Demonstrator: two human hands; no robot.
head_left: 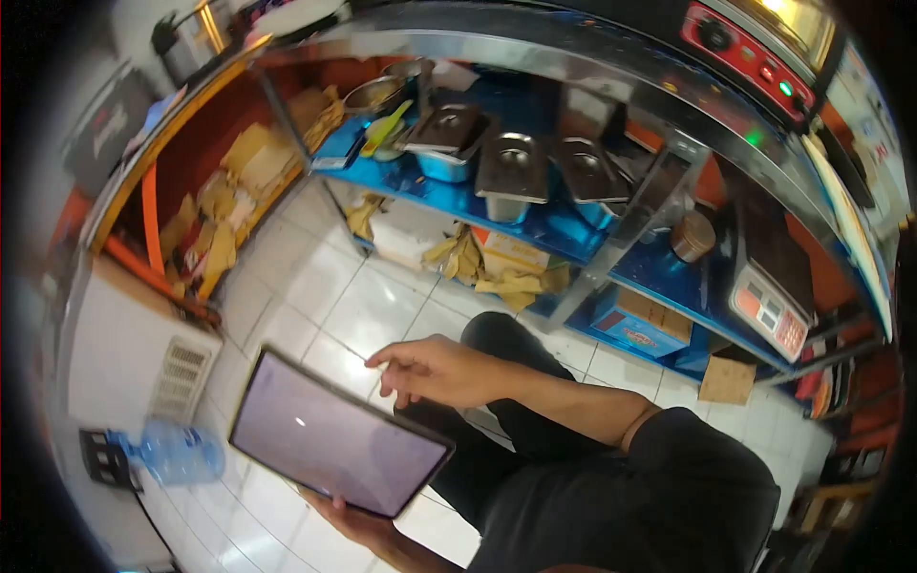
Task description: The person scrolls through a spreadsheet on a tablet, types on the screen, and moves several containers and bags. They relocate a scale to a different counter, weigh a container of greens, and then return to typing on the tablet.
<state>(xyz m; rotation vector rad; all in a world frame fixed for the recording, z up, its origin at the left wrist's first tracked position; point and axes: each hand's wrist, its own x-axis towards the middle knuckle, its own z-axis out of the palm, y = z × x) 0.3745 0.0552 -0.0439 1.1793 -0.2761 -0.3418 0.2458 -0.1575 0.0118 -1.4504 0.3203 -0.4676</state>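
Sat low over a white tiled floor (315,286) with a tablet (336,435) near and left of centre, screen lit pale and blank, no writing readable on it. Gripped the tablet from beneath with the left hand (358,523), fingers curled under its near edge. Held the right hand (441,371) just above the tablet's far right corner, loosely open, fingers bent downward, not clearly touching the glass. Wore dark trousers and a dark sleeve.

Further off, saw a blue shelf (535,224) stacked with steel pans and lids (513,164), with crumpled brown paper (497,267) beneath. To the right, noted a weighing scale (772,310) with a keypad, digits too small to read, and a cardboard box (643,320) bearing orange print, illegible. On the near left, spotted a clear blue water bottle (177,452) lying on the floor.
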